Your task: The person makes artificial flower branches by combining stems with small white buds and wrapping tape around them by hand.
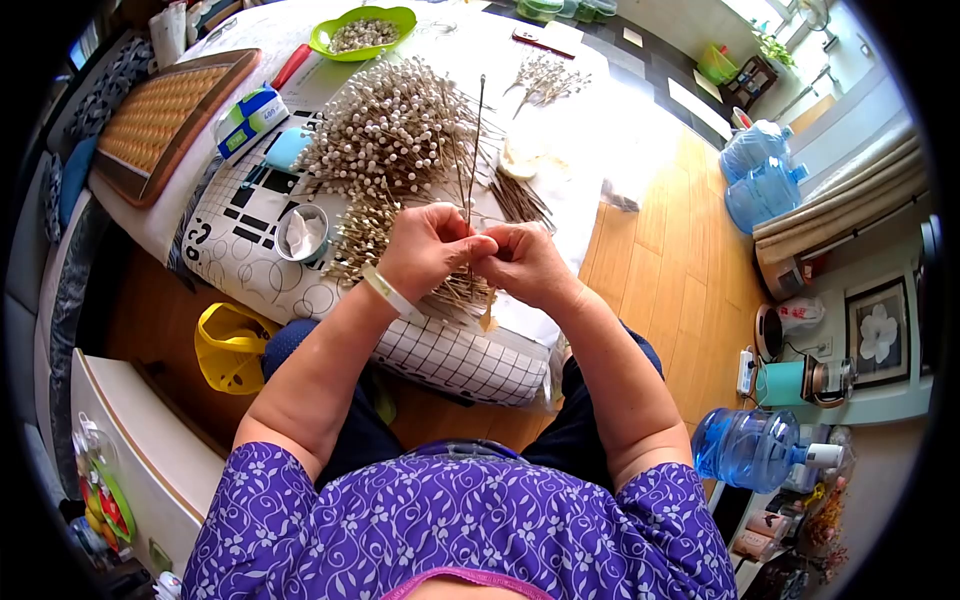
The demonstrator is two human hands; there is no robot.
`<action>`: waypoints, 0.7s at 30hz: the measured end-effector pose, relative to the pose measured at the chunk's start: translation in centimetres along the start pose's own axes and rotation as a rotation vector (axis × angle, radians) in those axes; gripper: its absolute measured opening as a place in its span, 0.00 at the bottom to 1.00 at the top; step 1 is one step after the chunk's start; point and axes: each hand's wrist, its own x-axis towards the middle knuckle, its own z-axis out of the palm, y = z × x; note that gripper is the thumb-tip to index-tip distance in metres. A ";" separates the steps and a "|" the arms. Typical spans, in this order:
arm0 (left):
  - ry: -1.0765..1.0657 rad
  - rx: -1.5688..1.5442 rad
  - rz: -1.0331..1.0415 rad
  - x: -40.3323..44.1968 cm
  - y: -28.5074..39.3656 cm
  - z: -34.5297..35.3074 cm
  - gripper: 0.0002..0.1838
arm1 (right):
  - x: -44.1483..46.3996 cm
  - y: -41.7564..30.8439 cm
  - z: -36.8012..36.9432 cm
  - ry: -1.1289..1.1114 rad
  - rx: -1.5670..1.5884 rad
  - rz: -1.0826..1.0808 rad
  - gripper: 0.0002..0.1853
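Note:
My left hand (425, 245) is closed in a pinch on a thin brown stem (476, 150), which stands upright above the fingers with a small dark tip. Touching it, my right hand (525, 265) pinches close to the stem's lower part. A narrow tan strip of tape (488, 312) hangs below the right fingertips; where it meets the stem is hidden. Behind the hands lies a large heap of stems with white bead-like buds (385, 125). Bare brown stems (520, 200) lie just beyond my right hand, near a cream-coloured roll (522, 158).
On the table (590, 110) are a green bowl (400, 22) of small beads, a tin (285, 243) with white contents, a blue-green packet (250, 122) and a small budded bunch (548, 80). A yellow bag (225, 350) is at lower left. Water bottles (765, 190) stand right.

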 end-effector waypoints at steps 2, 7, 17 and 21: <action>-0.007 -0.266 0.011 -0.3 0.5 0.7 0.07 | -0.1 -0.3 -0.3 0.036 0.055 0.098 0.08; 0.050 -0.074 0.191 0.2 -1.4 0.4 0.05 | -0.2 0.6 -0.4 0.049 0.070 0.081 0.06; -0.057 -0.232 -0.024 0.6 -1.3 -0.2 0.06 | -0.3 0.9 -0.3 0.001 0.063 0.125 0.05; -0.078 -0.194 0.077 0.2 -1.0 0.4 0.07 | -0.3 0.8 -0.3 0.018 0.074 0.082 0.05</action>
